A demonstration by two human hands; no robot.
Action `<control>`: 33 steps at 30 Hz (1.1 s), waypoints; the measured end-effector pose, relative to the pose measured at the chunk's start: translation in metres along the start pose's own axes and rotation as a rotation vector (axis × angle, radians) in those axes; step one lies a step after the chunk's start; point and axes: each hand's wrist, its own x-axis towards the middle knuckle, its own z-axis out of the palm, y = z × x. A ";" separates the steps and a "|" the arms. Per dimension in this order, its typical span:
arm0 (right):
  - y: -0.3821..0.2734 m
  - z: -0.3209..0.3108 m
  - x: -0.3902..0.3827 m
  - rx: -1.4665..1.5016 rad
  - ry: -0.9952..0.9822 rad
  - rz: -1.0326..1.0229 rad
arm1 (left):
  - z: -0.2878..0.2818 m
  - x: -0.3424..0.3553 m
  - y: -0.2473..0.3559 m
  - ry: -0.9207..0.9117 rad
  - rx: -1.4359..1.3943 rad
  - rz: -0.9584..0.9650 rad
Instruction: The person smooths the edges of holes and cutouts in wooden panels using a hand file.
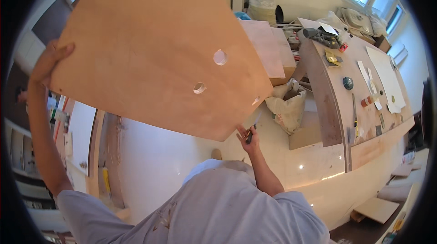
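Note:
A large light-brown wooden panel [145, 53] is held up in front of me, tilted, with two round holes and a small slot near its right corner. My left hand [49, 59] is closed on its left edge, thumb on the near face and the fingers hidden behind. Below the panel's lower right corner, my right hand [251, 143] is closed around a dark-handled tool [249, 135] with a thin pointed blade, which looks like a knife. That hand is close to the panel's edge; whether it touches the wood I cannot tell.
At the right stands a wooden workbench [325, 68] bearing a heat-gun-like power tool [322, 37], a tape measure [348, 83], a small bottle [369, 100] and white sheets. A sack [287, 107] and a cardboard box [306, 137] sit beside it on the floor. Shelving lines the left.

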 end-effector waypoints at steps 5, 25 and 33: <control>-0.060 0.073 0.056 0.015 -0.050 -0.240 | 0.015 0.112 -0.102 -0.094 0.019 0.027; -0.087 0.035 0.142 -0.977 0.425 -0.367 | 0.211 0.174 -0.246 -0.399 0.891 -0.220; -0.150 0.039 0.163 -0.956 0.365 -0.200 | 0.193 0.157 -0.365 -0.391 0.904 -0.196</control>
